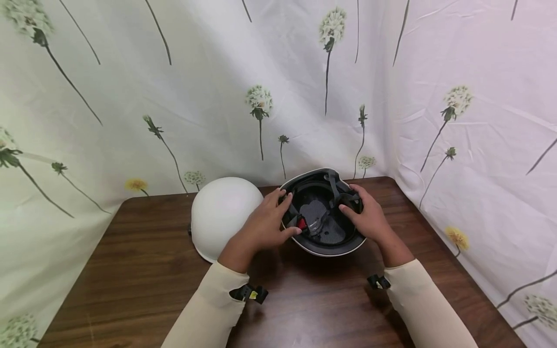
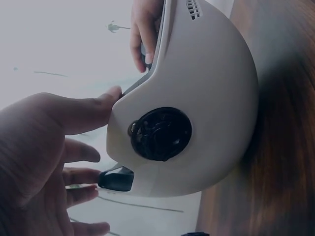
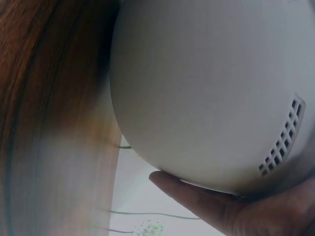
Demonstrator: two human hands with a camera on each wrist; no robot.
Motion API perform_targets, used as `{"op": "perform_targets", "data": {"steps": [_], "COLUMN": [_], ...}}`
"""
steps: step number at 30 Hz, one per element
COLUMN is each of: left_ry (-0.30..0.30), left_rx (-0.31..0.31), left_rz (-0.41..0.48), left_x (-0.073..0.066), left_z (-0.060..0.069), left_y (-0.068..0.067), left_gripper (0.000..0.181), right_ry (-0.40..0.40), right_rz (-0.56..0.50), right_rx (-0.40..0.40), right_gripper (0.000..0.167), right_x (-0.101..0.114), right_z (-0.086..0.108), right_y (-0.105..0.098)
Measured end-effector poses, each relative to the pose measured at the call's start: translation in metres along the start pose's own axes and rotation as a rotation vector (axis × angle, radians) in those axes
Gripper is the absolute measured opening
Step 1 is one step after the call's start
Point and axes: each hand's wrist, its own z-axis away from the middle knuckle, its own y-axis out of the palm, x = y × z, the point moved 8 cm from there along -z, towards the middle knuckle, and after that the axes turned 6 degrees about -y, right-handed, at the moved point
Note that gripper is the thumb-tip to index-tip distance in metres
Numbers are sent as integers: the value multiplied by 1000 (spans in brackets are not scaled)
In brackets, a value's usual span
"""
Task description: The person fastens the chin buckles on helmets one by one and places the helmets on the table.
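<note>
Where two cream sleeves (image 1: pixel 206 309) end, two black wrist straps (image 1: pixel 248 293) show, one at each cuff, the left one bearing one yellow patch. Just beyond are two bare hands, both at one upturned white helmet (image 1: pixel 319 212) on the right half of one dark wooden table (image 1: pixel 143 290). Spread wide, the left hand (image 1: pixel 265 222) has nearly straight, separated fingers, its thumb tip touching the rim on the helmet's left side. On the opposite side, the right hand (image 1: pixel 370 215) grips the rim, thumb inside and fingers against the outer shell. The helmet sits crown down, its opening tilted toward the person; whether the crown bears fully on the wood is hidden. Inside are a black lining, dark straps and one red buckle piece (image 1: pixel 301 223). From the left wrist, one round black disc (image 2: pixel 161 133) shows on its side; from the right wrist, one slotted vent (image 3: pixel 283 137).

Left of it, near the left hand, stands one second white helmet (image 1: pixel 222 212), dome up, making two helmets in all. Behind the table's far edge hangs white cloth (image 1: pixel 204 96) printed with many pale flower heads and two yellow flowers (image 1: pixel 136 184), one toward each side.
</note>
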Motion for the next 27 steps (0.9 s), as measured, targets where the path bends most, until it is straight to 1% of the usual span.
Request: {"op": "perform_targets", "data": {"steps": [4,8,10,12,16,17,20,23,25,27], "left_ry": [-1,0,1,-6,-18,-18,-2,9,6,-7], "left_rx": [1,2,-3,-4,-7,-7,-31,-53,-53,-38], "left_rz": [1,18,28,22,-20,-36,-61,-47,-13,43], "left_x": [2,4,4,5,7,8,8,9,10,12], "left_z": [1,1,1,1,1,0,-2,-4,-6,-8], "left_y": [2,6,9,12,23,27,37,45,49,52], "left_gripper": [93,96,98,101,108,109,111,111,110,107], "right_ry": [-18,-5,1,-3,-42,-55,-86,-99,-102,-100], "right_rz": [0,-36,-52,-59,-50,-42,-9,37,64,80], "right_rx": [4,0,-12,-25,-53,-62,-83,-98,-113,-135], "right_gripper": [76,88,91,90,83,82,79,77,76,76], "right_x": [5,8,10,11,18,21,30,41,47,51], "right_z": [1,3,4,4,4,4,6,9,12,15], "right_y": [-2,-6,-8,-9,-12,-14,-17,-20,-21,-22]}}
